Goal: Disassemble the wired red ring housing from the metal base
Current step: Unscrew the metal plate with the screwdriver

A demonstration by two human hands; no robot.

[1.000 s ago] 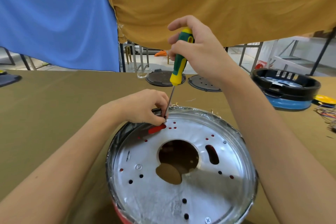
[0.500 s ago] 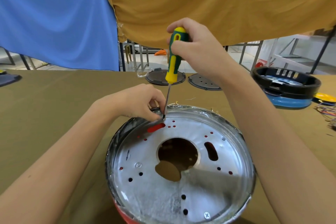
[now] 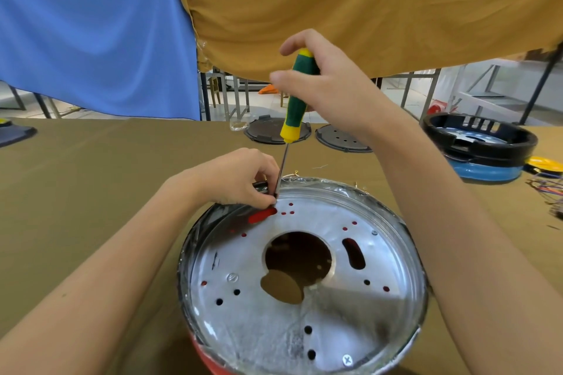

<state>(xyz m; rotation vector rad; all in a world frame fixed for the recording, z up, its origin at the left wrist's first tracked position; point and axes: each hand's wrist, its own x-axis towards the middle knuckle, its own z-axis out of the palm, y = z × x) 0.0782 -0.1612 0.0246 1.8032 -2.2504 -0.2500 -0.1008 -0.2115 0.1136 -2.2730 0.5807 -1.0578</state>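
Right hand (image 3: 332,91) fingers wrapped round screwdriver (image 3: 295,103), left hand (image 3: 234,179) pinching its shaft at metal base (image 3: 304,277) rim, black housing (image 3: 481,137) beyond.

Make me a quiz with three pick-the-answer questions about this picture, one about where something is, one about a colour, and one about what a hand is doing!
1. Where does the screwdriver tip touch?
A. the far-left edge of the metal base
B. the big middle hole
C. the table cloth

2. What colours is the screwdriver handle?
A. red and black
B. green and yellow
C. blue and white

3. What is the right hand doing?
A. lying flat on the table
B. holding a blue bowl
C. gripping the screwdriver handle

Answers:
1. A: the screwdriver shaft runs down to the far-left edge of the metal base, next to the left hand.
2. B: the handle is green with yellow ends.
3. C: the right hand has its fingers curled round the handle, above the base.
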